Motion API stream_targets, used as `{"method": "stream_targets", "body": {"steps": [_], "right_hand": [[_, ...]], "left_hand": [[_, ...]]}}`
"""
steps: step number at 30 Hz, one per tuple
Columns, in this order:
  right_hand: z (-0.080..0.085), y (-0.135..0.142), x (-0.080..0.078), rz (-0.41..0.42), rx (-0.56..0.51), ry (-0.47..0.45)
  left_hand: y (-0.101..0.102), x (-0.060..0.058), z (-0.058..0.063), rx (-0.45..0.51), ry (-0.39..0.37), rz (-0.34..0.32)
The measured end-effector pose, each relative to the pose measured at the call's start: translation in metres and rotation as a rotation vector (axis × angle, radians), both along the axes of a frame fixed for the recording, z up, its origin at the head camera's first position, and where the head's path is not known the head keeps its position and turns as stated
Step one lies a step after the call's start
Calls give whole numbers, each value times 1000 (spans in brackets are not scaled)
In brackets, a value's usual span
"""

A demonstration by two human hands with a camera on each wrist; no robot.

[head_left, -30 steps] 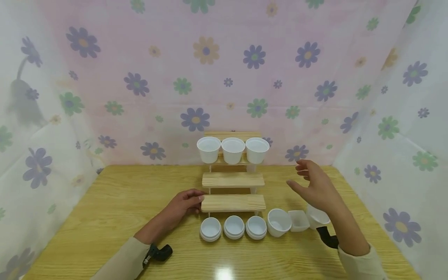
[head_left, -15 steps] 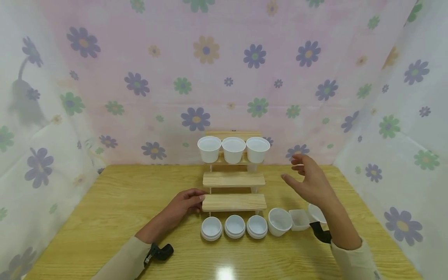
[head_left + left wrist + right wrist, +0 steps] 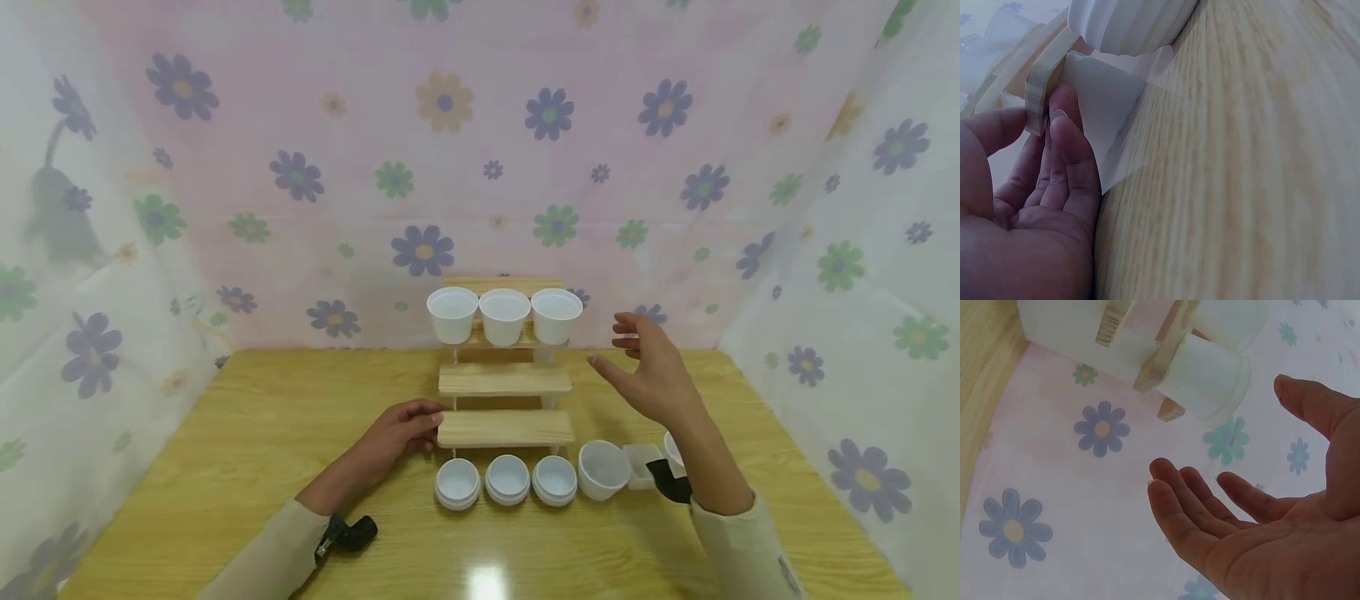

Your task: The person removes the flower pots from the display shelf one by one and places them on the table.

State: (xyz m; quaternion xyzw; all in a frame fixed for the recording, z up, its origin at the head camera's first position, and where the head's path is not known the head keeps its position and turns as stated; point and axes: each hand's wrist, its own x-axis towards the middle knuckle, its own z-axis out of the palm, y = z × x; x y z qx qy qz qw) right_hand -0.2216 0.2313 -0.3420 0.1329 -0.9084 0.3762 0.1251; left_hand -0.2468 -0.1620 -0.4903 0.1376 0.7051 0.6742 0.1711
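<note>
A tiered wooden display stand [image 3: 505,428] with white side supports stands at the middle back of the table. My left hand [image 3: 401,432] holds the left end of its lowest board [image 3: 1036,103], thumb on top and fingers beneath. Three white cups [image 3: 505,318] sit side by side on an upper tier; the two lower boards carry nothing. My right hand [image 3: 647,371] is in the air to the right of the stand, fingers spread and holding nothing. In the right wrist view a cup [image 3: 1204,378] on the stand lies beyond the fingertips [image 3: 1163,469].
Three small ribbed white pots [image 3: 457,483] line up in front of the stand. Right of them stand a larger white cup [image 3: 603,471], a square white container [image 3: 641,467] and another white cup [image 3: 672,452], partly hidden by my right wrist. Flowered cloth [image 3: 337,250] encloses the table.
My right hand has moved left and slightly up, towards the cups on the upper tier. My left hand keeps its hold on the lowest board. The view has tilted slightly.
</note>
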Motion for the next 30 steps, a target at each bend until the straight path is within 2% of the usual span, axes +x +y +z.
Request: {"method": "stream_targets", "body": {"steps": [6,13,30], "right_hand": [[5,-3,-4,-1,-28,4],[1,-9,-3,-3,-64,-19],[2,-26,-17,-8,-150,45]], "left_hand": [[6,-5,2,23,4,3],[3,-1,3,12,5,-2],[0,0,1,16,0,-11]]}}
